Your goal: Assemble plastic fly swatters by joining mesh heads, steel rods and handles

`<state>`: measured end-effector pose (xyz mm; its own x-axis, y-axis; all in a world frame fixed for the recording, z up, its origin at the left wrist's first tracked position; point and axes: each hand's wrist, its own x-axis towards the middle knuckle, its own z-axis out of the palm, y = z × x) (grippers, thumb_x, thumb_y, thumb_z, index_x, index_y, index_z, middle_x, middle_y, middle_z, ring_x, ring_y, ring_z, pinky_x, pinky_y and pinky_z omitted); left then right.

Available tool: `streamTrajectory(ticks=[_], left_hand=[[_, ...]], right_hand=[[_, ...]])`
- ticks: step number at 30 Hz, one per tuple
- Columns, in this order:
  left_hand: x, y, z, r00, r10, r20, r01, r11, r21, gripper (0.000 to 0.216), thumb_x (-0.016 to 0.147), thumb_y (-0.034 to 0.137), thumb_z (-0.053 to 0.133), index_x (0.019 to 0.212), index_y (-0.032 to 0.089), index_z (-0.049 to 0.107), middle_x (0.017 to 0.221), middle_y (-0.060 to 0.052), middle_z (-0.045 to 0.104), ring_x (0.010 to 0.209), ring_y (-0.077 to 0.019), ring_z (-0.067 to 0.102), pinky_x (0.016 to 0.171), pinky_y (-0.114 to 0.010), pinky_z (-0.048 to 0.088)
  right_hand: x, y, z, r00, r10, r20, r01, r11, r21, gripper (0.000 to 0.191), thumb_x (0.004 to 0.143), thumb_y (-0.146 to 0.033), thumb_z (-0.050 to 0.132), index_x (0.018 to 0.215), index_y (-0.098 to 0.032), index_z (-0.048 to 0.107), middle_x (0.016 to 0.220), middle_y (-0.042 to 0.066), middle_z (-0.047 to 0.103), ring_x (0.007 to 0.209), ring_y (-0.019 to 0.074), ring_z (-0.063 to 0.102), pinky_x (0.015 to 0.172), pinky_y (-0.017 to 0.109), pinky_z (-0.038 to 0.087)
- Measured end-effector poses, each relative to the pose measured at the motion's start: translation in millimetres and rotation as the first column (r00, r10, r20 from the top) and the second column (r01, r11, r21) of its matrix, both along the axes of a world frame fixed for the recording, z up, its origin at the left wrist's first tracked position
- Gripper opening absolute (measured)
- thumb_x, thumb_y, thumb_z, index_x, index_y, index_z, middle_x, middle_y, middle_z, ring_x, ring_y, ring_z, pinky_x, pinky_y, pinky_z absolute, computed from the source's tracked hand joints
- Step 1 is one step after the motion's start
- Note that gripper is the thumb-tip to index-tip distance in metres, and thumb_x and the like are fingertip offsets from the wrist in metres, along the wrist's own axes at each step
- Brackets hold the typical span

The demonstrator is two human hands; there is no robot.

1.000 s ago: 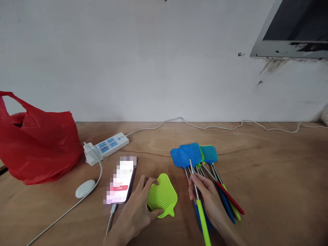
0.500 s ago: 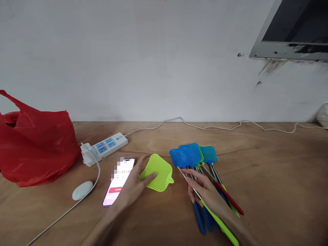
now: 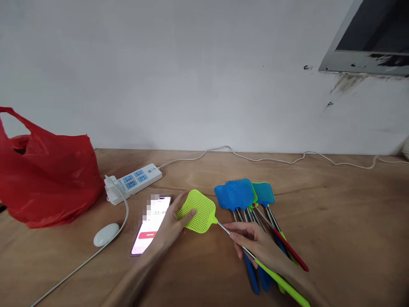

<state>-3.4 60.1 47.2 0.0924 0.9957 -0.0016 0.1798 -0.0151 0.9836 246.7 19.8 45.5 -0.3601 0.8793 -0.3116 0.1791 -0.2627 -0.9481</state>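
My left hand point(image 3: 174, 221) pinches the yellow-green mesh fly swatter head point(image 3: 201, 211), thumb on top and fingers beneath. Its neck points right and meets the tip of a silver rod point(image 3: 224, 228) with a yellow-green handle point(image 3: 281, 282). My right hand point(image 3: 254, 241) is closed around that rod; how deep the tip sits in the neck I cannot tell. Just behind my right hand lies a pile of several fly swatters with blue heads point(image 3: 239, 194), a teal head point(image 3: 264, 193) and blue handles point(image 3: 252, 273). A red handle point(image 3: 294, 253) sticks out of the pile.
A lit phone point(image 3: 150, 230) lies beside my left forearm. Farther left are a white power strip point(image 3: 136, 181), a white oval puck point(image 3: 106, 234) on a cable, and a red plastic bag point(image 3: 51, 179). A thin white cord point(image 3: 255, 159) runs along the wall.
The rod in my right hand has come to the neck of the swatter head; before, its tip was apart, up and right of the neck. My left hand keeps its hold on the head.
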Motion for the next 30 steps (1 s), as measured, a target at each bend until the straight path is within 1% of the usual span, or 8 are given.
streamTrajectory(ticks=[4, 7, 9, 15, 21, 24, 27, 30], left_hand=[[-3.3, 0.3, 2.4, 0.999, -0.037, 0.018, 0.037, 0.999, 0.016, 0.062, 0.08, 0.044, 0.072, 0.136, 0.022, 0.056, 0.136, -0.01, 0.061, 0.125, -0.0334, 0.055, 0.094, -0.038, 0.053], [-4.2, -1.5, 2.9, 0.997, -0.072, 0.041, 0.074, 0.996, -0.043, 0.065, 0.082, 0.046, 0.071, 0.14, 0.023, 0.052, 0.129, -0.01, 0.065, 0.103, -0.0297, 0.067, 0.068, -0.03, 0.056], [-3.5, -3.4, 2.9, 0.993, -0.093, 0.079, 0.101, 0.989, -0.106, 0.069, 0.083, 0.046, 0.07, 0.144, 0.024, 0.047, 0.125, -0.011, 0.066, 0.087, -0.0251, 0.069, 0.053, -0.024, 0.05], [-0.6, -6.9, 3.3, 0.983, -0.13, 0.133, 0.142, 0.986, -0.085, 0.067, 0.085, 0.042, 0.068, 0.146, 0.026, 0.045, 0.127, -0.009, 0.062, 0.081, -0.0196, 0.065, 0.057, -0.025, 0.051], [-1.0, -9.2, 6.3, 0.988, -0.133, 0.084, 0.141, 0.986, -0.092, 0.069, 0.084, 0.045, 0.069, 0.146, 0.025, 0.045, 0.125, -0.009, 0.063, 0.087, -0.0236, 0.066, 0.049, -0.022, 0.047], [-0.5, -7.9, 6.6, 0.985, -0.156, 0.075, 0.164, 0.981, -0.103, 0.068, 0.081, 0.047, 0.072, 0.142, 0.025, 0.05, 0.129, -0.009, 0.062, 0.098, -0.0278, 0.065, 0.061, -0.028, 0.054], [1.2, -4.1, 2.1, 0.996, -0.035, 0.085, 0.04, 0.998, -0.055, 0.058, 0.083, 0.049, 0.071, 0.134, 0.025, 0.058, 0.128, -0.009, 0.063, 0.118, -0.0299, 0.058, 0.089, -0.035, 0.052], [1.4, 0.7, -7.6, 0.986, 0.129, 0.104, -0.126, 0.992, -0.03, 0.059, 0.091, 0.056, 0.057, 0.138, 0.022, 0.051, 0.12, -0.009, 0.064, 0.108, -0.026, 0.062, 0.084, -0.034, 0.051]], right_hand=[[1.6, -0.9, 0.0, 0.997, 0.076, -0.027, -0.077, 0.996, -0.034, 0.061, 0.08, -0.059, 0.065, 0.119, -0.012, 0.067, 0.053, -0.004, 0.062, 0.032, 0.0059, 0.038, 0.032, 0.019, 0.03], [-1.7, -2.4, -0.2, 0.993, 0.096, -0.07, -0.099, 0.994, -0.04, 0.059, 0.078, -0.062, 0.066, 0.11, -0.012, 0.069, 0.053, -0.003, 0.064, 0.03, 0.0059, 0.037, 0.031, 0.019, 0.028], [-5.9, -3.5, -0.7, 0.992, 0.076, -0.104, -0.08, 0.996, -0.039, 0.058, 0.077, -0.063, 0.066, 0.107, -0.013, 0.069, 0.054, -0.003, 0.065, 0.03, 0.0064, 0.038, 0.03, 0.019, 0.027], [-18.1, -7.0, -2.3, 0.987, 0.02, -0.158, -0.027, 0.999, -0.042, 0.05, 0.08, -0.06, 0.067, 0.099, -0.014, 0.065, 0.053, -0.003, 0.066, 0.027, 0.0054, 0.034, 0.029, 0.02, 0.021], [-20.7, -11.0, 2.9, 0.981, 0.012, -0.192, -0.024, 0.998, -0.061, 0.05, 0.08, -0.061, 0.066, 0.096, -0.014, 0.062, 0.049, -0.005, 0.063, 0.025, 0.0044, 0.031, 0.027, 0.019, 0.018], [-22.1, -12.1, 1.8, 0.983, 0.003, -0.182, -0.02, 0.995, -0.094, 0.051, 0.079, -0.062, 0.066, 0.097, -0.014, 0.061, 0.044, -0.008, 0.057, 0.024, 0.0052, 0.03, 0.026, 0.019, 0.016], [-26.1, -9.4, -2.4, 0.982, -0.016, -0.188, -0.002, 0.995, -0.096, 0.05, 0.08, -0.063, 0.064, 0.096, -0.015, 0.062, 0.038, -0.011, 0.049, 0.023, 0.0059, 0.028, 0.026, 0.02, 0.013], [-30.5, -2.0, -4.4, 0.966, -0.136, -0.219, 0.118, 0.988, -0.095, 0.047, 0.076, -0.063, 0.067, 0.084, -0.017, 0.063, 0.036, -0.011, 0.043, 0.025, 0.0057, 0.029, 0.029, 0.019, 0.014]])
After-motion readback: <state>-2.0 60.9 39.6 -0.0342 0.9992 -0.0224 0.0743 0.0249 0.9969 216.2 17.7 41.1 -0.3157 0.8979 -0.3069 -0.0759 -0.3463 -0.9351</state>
